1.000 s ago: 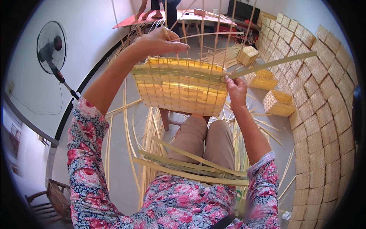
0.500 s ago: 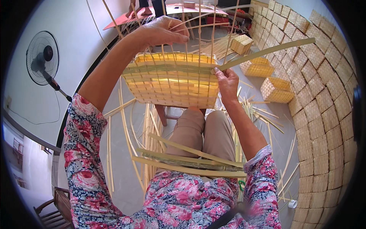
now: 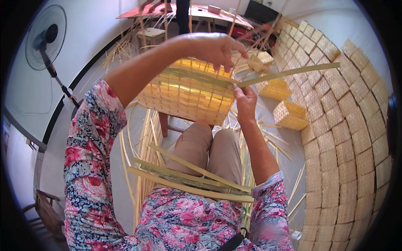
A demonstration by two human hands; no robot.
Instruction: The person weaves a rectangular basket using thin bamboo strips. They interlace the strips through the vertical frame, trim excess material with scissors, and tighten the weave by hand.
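A half-woven bamboo basket [image 3: 184, 99] lies on its side in front of my knees, tall stakes rising from its far rim. My right hand [image 3: 246, 100] pinches a green bamboo strip [image 3: 297, 71] at the basket's right corner. One part of that strip runs along the woven side; its loose end sticks out to the right. Above the same corner is my left hand [image 3: 215, 51], its fingers apart and nothing visible in them. The left forearm hides part of the far rim and some stakes. Several cut bamboo strips [image 3: 188, 190] lie across my lap.
Stacked woven baskets [image 3: 335, 167] line the right wall. Single baskets [image 3: 291, 115] stand on the floor beside them. Loose bamboo strips [image 3: 146, 146] cover the floor around the stool. A fan [image 3: 46, 37] stands at left. Another person's arm shows by the red table [image 3: 138, 13].
My left hand has moved right across the stakes, from the middle to the right corner, its fingers spreading. The right hand keeps its pinch on the strip. The whole view has shifted slightly.
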